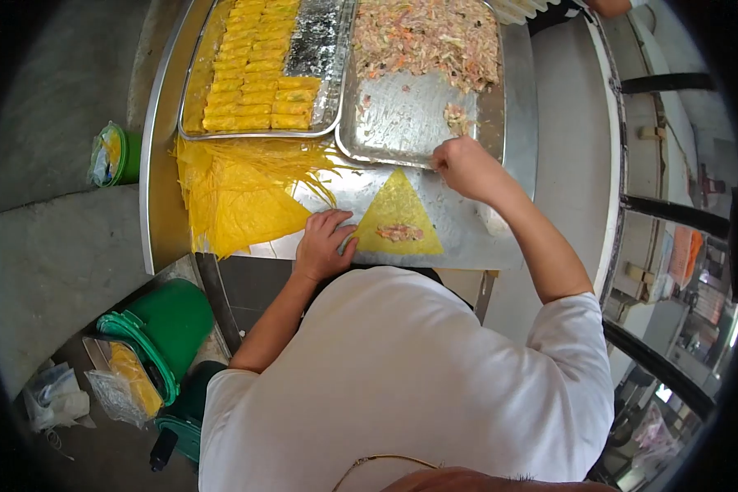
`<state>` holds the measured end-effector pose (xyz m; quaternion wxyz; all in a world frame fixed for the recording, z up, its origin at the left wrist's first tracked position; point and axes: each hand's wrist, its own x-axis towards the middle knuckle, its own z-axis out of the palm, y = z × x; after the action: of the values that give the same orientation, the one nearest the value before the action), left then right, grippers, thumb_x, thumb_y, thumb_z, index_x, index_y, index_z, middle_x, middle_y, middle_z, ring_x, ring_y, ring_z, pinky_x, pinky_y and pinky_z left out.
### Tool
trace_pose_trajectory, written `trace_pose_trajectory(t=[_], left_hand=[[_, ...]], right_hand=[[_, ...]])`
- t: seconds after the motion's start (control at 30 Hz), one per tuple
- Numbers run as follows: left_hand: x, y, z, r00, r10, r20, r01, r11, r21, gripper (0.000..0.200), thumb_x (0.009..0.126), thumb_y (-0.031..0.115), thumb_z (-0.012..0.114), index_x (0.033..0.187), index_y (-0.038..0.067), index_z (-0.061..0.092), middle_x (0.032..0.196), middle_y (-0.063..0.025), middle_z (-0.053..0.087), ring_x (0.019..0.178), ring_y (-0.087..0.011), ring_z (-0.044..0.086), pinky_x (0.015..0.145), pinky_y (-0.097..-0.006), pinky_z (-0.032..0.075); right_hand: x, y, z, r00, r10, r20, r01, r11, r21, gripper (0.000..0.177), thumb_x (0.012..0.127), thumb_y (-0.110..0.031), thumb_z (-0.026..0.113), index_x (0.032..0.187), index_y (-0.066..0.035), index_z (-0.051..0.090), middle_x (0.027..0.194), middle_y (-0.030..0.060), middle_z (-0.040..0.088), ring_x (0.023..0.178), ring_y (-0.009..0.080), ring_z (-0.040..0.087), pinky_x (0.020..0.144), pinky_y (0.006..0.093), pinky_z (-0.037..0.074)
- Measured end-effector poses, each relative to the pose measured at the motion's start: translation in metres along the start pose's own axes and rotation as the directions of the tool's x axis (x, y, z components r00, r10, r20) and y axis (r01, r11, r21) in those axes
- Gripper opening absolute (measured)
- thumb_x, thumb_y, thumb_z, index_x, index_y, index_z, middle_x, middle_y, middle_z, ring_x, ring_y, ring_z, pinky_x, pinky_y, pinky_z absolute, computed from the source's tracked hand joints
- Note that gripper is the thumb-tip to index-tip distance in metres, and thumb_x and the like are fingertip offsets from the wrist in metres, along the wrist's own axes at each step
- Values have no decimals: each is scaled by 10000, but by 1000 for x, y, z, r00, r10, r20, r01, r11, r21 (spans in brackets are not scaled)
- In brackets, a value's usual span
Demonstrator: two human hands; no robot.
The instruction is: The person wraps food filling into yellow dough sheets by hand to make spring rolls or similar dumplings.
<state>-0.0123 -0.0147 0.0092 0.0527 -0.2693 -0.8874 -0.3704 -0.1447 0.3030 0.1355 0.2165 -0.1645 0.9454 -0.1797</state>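
Note:
A yellow triangular wrapper (398, 201) lies flat on the metal table in front of me, its point facing away. A short strip of chopped filling (399, 233) sits across its lower part. My left hand (326, 243) rests palm down at the wrapper's left corner, fingers apart, between it and a fanned stack of yellow wrappers (254, 215). Over the near rim of the filling tray (398, 115), my right hand (467, 168) has its fingers curled together; whatever they hold is hidden. A small clump of filling (456, 119) lies in the tray just beyond them.
At the back left, a metal tray (324, 53) carries rows of yellow rolls (250, 82). Chopped filling (426, 37) covers the far part of the right tray. Green bins (168, 328) stand on the floor to my left. Black bars (672, 213) run along the right side.

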Motion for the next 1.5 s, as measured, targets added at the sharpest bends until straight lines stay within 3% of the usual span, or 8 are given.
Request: trace_pose_trajectory(t=[0.17,0.23,0.33,0.47,0.77,0.93,1.1,1.5], left_hand=[[-1,-3,1,1000,11,10,-11,1000,-10,298,759,101,819,1034,104,704,1263,-80,666,1197,-334,603,1044,-489,472],[-2,-4,3,1000,1,3,-1,1000,-12,294,759,101,819,1031,103,707,1262,-80,667,1198,-329,604,1044,-488,472],[-3,-3,3,1000,-10,-5,10,1000,-20,281,762,105,818,1023,101,712,1258,-78,669,1196,-319,606,1044,-484,471],[-5,-5,3,1000,-17,-7,16,999,-43,234,777,107,785,999,89,711,1248,-90,674,1201,-321,606,1033,-474,467],[-9,-9,4,998,22,-60,-28,995,-92,208,786,108,775,983,84,711,1258,-91,674,1199,-322,601,1042,-469,461],[-11,-9,4,998,41,-58,-47,992,-121,186,801,131,757,975,78,719,1235,-90,683,1203,-318,598,1064,-475,442],[-10,-11,6,996,48,-74,-56,992,-114,193,809,129,766,991,70,738,1225,-90,692,1199,-317,602,1057,-470,445],[-14,-10,9,990,96,-100,-100,994,-44,211,821,124,769,1024,76,738,1190,-85,695,1171,-321,611,1041,-459,460]], right_hand=[[71,-5,-16,996,86,-39,-74,965,251,167,910,-65,642,949,31,773,864,204,764,789,320,752,742,396,580],[125,0,3,982,81,-171,-9,922,388,230,909,-199,707,919,24,763,885,259,735,849,425,728,786,457,575],[178,-6,35,949,-69,-306,141,966,217,227,883,-180,701,934,32,764,942,283,735,894,443,731,812,470,585],[168,-43,48,994,-69,82,71,997,-29,206,813,-81,651,951,-28,794,899,231,753,831,376,734,788,467,569],[68,-78,-19,921,-162,354,-162,668,727,236,872,58,619,1052,65,771,892,49,756,788,104,663,744,288,558],[5,-55,43,947,1,321,-150,886,438,192,867,14,687,1021,12,801,907,82,784,793,154,710,762,324,583],[-42,-52,127,994,108,29,-111,983,146,132,826,-80,742,922,-24,813,884,232,747,809,395,730,775,435,585],[-80,-37,159,930,3,-367,-8,1000,-12,174,774,-53,716,923,-37,805,943,207,712,859,420,695,838,504,568]])
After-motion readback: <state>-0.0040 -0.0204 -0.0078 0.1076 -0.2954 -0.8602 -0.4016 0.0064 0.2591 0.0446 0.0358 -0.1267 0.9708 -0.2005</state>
